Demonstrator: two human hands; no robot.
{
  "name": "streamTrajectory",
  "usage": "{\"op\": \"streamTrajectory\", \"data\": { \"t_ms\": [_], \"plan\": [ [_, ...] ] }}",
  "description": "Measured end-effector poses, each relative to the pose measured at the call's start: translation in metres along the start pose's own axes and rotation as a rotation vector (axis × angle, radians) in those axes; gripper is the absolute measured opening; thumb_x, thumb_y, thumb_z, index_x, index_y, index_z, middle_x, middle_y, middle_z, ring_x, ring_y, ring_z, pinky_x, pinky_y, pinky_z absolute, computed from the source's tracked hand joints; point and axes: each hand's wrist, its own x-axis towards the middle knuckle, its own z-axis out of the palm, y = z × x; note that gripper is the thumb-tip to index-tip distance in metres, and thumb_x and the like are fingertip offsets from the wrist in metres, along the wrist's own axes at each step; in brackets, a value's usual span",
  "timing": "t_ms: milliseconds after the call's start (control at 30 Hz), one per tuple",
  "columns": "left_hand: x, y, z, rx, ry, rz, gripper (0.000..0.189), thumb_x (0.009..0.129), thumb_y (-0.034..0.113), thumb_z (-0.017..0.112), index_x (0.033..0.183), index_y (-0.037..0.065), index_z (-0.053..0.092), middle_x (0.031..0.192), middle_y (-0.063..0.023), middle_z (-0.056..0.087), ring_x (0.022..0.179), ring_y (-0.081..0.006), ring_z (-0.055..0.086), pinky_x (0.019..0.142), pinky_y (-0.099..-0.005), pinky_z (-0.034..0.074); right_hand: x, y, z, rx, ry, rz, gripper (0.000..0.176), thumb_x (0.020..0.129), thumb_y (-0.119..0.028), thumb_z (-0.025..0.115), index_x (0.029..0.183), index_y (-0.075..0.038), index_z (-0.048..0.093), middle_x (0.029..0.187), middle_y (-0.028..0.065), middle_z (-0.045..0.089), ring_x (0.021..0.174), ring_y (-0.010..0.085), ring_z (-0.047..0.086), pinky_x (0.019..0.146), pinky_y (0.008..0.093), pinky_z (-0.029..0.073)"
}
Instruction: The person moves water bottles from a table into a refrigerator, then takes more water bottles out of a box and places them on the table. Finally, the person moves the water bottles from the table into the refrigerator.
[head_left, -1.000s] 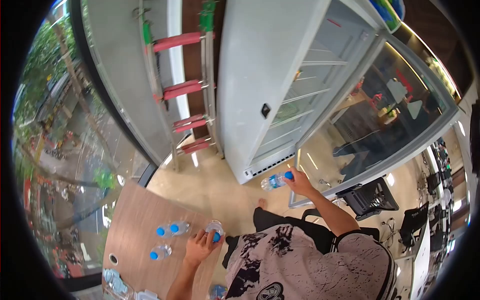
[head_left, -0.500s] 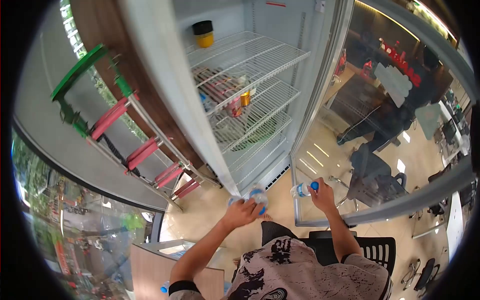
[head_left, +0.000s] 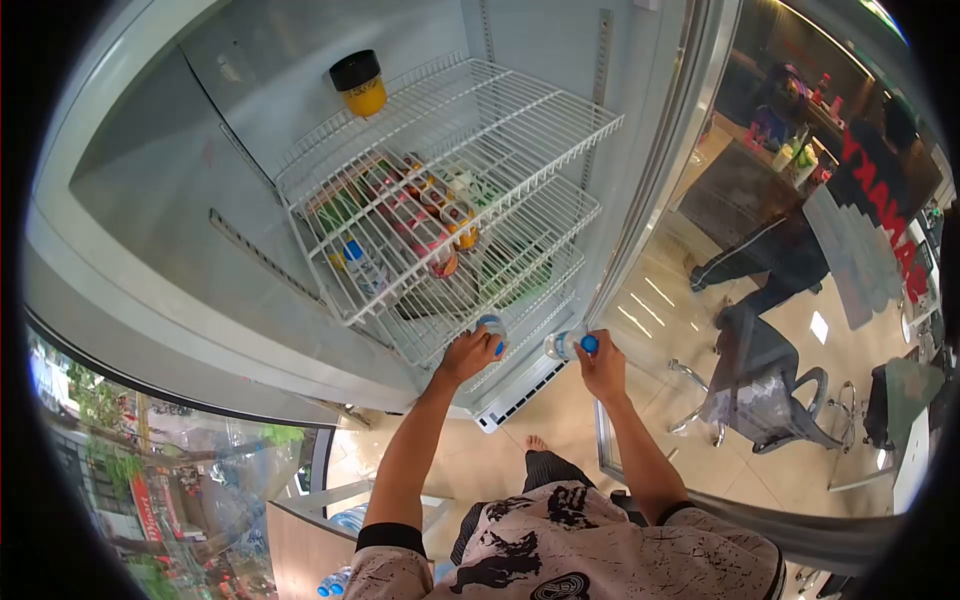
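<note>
Head view: our left hand (head_left: 468,357) is wrapped around the left bottle (head_left: 491,326) and our right hand (head_left: 601,371) grips the right bottle (head_left: 562,346), both near the fronts of the wire shelves (head_left: 545,108) in the fridge (head_left: 135,235). Whether the left one touches a shelf, we cannot tell. We judge the step in hand to be bringing bottles to the fridge — the next move calls for choosing a level and passing its front edge cleanly.
</note>
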Motion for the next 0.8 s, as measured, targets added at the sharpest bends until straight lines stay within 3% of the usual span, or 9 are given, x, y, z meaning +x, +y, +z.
{"op": "streamTrajectory", "data": {
  "t_ms": [167, 233, 267, 433, 467, 567, 633, 667, 800],
  "plan": [
    [-0.006, -0.006, 0.024, 0.029, -0.017, -0.206, 0.039, 0.069, 0.036, 0.074, 0.084, 0.008, 0.052, 0.071, -0.0087, 0.056, 0.072, -0.0241, 0.059, 0.056, -0.0391, 0.05, 0.053, -0.015, 0.04, 0.139, -0.019, -0.11, 0.03, 0.081, -0.016, 0.068, 0.101, -0.004, 0.048, 0.08, 0.0173, 0.061, 0.065, 0.0332, 0.061, 0.057, 0.0405, 0.048],
    [0.007, -0.001, 0.009, 0.232, 0.024, -0.565, 0.04, 0.069, 0.038, 0.075, 0.088, 0.008, 0.056, 0.073, -0.0087, 0.057, 0.071, -0.025, 0.059, 0.059, -0.0379, 0.05, 0.071, -0.017, 0.058, 0.162, -0.034, -0.143, 0.029, 0.082, -0.016, 0.067, 0.103, -0.004, 0.05, 0.083, 0.0168, 0.062, 0.066, 0.0313, 0.062, 0.058, 0.038, 0.05],
    [0.0, -0.009, 0.02, 0.116, -0.022, -0.609, 0.041, 0.068, 0.039, 0.075, 0.092, 0.01, 0.06, 0.077, -0.0089, 0.057, 0.07, -0.0264, 0.059, 0.061, -0.0376, 0.049, 0.078, -0.011, 0.072, 0.171, -0.05, -0.205, 0.03, 0.082, -0.016, 0.067, 0.103, -0.004, 0.05, 0.086, 0.0175, 0.062, 0.067, 0.0321, 0.062, 0.059, 0.0387, 0.05],
    [-0.013, -0.03, 0.044, 0.079, 0.065, -0.68, 0.038, 0.069, 0.039, 0.072, 0.095, 0.013, 0.061, 0.082, -0.01, 0.057, 0.071, -0.0292, 0.058, 0.06, -0.0412, 0.047, 0.105, 0.0, 0.125, 0.043, -0.21, -0.283, 0.028, 0.083, -0.016, 0.064, 0.104, -0.004, 0.05, 0.094, 0.0209, 0.059, 0.08, 0.0384, 0.061, 0.065, 0.0439, 0.051],
    [-0.011, -0.031, 0.043, 0.074, 0.115, -0.695, 0.04, 0.07, 0.039, 0.072, 0.098, 0.013, 0.061, 0.083, -0.0106, 0.056, 0.072, -0.0295, 0.058, 0.06, -0.0412, 0.047, 0.11, 0.002, 0.134, -0.05, -0.278, -0.309, 0.033, 0.085, -0.017, 0.06, 0.111, -0.002, 0.047, 0.106, 0.0202, 0.057, 0.091, 0.0396, 0.058, 0.075, 0.0448, 0.049],
    [-0.008, -0.04, 0.054, 0.294, 0.322, -0.606, 0.04, 0.072, 0.04, 0.072, 0.1, 0.014, 0.059, 0.085, -0.0126, 0.055, 0.073, -0.0312, 0.057, 0.06, -0.0415, 0.047, 0.128, 0.001, 0.155, -0.112, -0.301, -0.44, 0.039, 0.083, -0.017, 0.061, 0.117, -0.002, 0.049, 0.11, 0.0167, 0.058, 0.1, 0.0363, 0.056, 0.085, 0.0438, 0.046],
    [-0.012, -0.048, 0.073, 0.354, 0.314, -0.579, 0.041, 0.082, 0.05, 0.061, 0.097, 0.012, 0.062, 0.082, -0.0129, 0.057, 0.074, -0.0294, 0.058, 0.063, -0.0414, 0.048, 0.14, 0.002, 0.172, -0.167, -0.283, -0.59, 0.042, 0.081, -0.017, 0.061, 0.118, -0.001, 0.052, 0.114, 0.0144, 0.058, 0.106, 0.0337, 0.055, 0.092, 0.0433, 0.043],
    [-0.004, -0.051, 0.06, 0.324, 0.378, -0.447, 0.04, 0.081, 0.047, 0.063, 0.098, 0.011, 0.063, 0.085, -0.014, 0.059, 0.072, -0.0307, 0.057, 0.064, -0.0428, 0.048, 0.144, 0.003, 0.182, -0.156, -0.214, -0.665, 0.039, 0.081, -0.017, 0.061, 0.116, -0.001, 0.054, 0.116, 0.0147, 0.058, 0.106, 0.0338, 0.055, 0.092, 0.0438, 0.044],
    [-0.001, -0.047, 0.056, 0.095, 0.208, -0.66, 0.04, 0.079, 0.046, 0.065, 0.099, 0.011, 0.062, 0.088, -0.0141, 0.059, 0.075, -0.0329, 0.057, 0.065, -0.0451, 0.048, 0.16, 0.014, 0.198, -0.137, -0.015, -0.992, 0.036, 0.084, -0.02, 0.059, 0.116, -0.002, 0.056, 0.116, 0.0162, 0.058, 0.106, 0.0336, 0.056, 0.089, 0.0445, 0.046]
  ]
}}
